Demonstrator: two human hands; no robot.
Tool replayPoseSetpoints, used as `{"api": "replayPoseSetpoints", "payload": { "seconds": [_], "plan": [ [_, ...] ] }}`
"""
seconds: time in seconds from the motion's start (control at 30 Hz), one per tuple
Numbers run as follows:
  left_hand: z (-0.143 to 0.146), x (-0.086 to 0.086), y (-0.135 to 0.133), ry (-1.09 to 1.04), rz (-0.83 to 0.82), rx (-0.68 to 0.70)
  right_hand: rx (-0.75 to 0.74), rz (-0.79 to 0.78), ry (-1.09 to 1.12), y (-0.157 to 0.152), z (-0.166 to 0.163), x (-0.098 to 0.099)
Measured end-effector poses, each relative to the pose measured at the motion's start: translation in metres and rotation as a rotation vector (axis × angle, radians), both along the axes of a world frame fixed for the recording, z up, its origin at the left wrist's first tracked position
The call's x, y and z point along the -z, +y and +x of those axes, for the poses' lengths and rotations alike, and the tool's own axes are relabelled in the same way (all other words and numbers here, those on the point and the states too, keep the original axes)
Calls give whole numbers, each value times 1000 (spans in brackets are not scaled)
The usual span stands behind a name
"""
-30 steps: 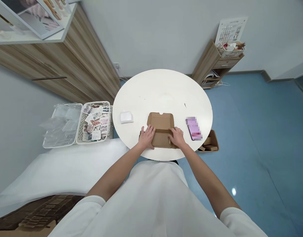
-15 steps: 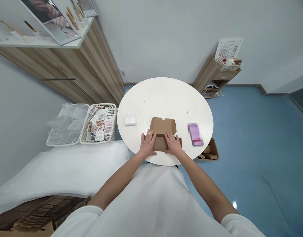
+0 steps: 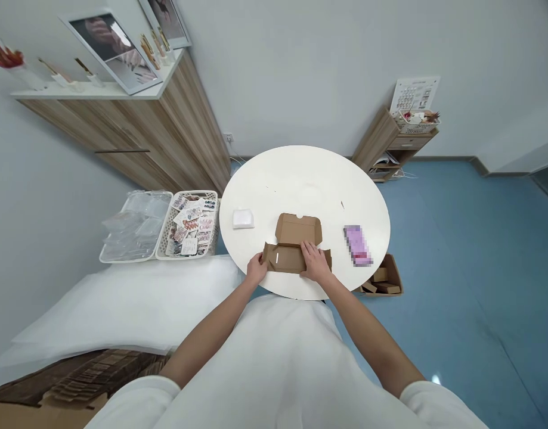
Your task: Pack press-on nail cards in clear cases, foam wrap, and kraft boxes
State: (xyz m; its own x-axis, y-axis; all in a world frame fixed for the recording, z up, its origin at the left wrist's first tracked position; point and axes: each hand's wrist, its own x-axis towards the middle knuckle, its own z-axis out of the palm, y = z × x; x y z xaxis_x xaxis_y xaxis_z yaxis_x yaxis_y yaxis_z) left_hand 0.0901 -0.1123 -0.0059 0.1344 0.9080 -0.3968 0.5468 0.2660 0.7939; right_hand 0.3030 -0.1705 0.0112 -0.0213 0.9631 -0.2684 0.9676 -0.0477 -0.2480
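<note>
A brown cardboard box [image 3: 289, 259] lies unfolded near the front edge of the round white table [image 3: 300, 179], its lid panel spread away from me. My left hand [image 3: 256, 268] is at the box's left end, fingers closed on the raised side flap. Spread over the right part of the box, my right hand [image 3: 315, 261] presses flat with its fingers stretched out. A small white slip shows on the box's inner left side. To the left on the table sits a small white packet [image 3: 243, 218]; to the right lies a blurred purple item [image 3: 358, 245].
Left of the table stand a white basket of carded press-on nails [image 3: 191, 225] and a basket of clear plastic cases [image 3: 137, 229]. A carton of small boxes [image 3: 385, 277] is on the floor at right. Wooden cabinets [image 3: 184, 119] line the wall.
My left hand has slid left from the box's inside to its left end, where the side flap now stands raised. My right hand stays on the box. The view has shifted slightly.
</note>
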Motion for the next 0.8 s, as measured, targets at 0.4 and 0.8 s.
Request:
{"api": "replayPoseSetpoints", "payload": {
  "seconds": [0.4,0.8],
  "plan": [
    [25,-20,-14,41,150,174,-10,38,65,4,-6,6],
    [28,-15,26,394,80,347,-67,60,48,5,-8,10]
  ]
}}
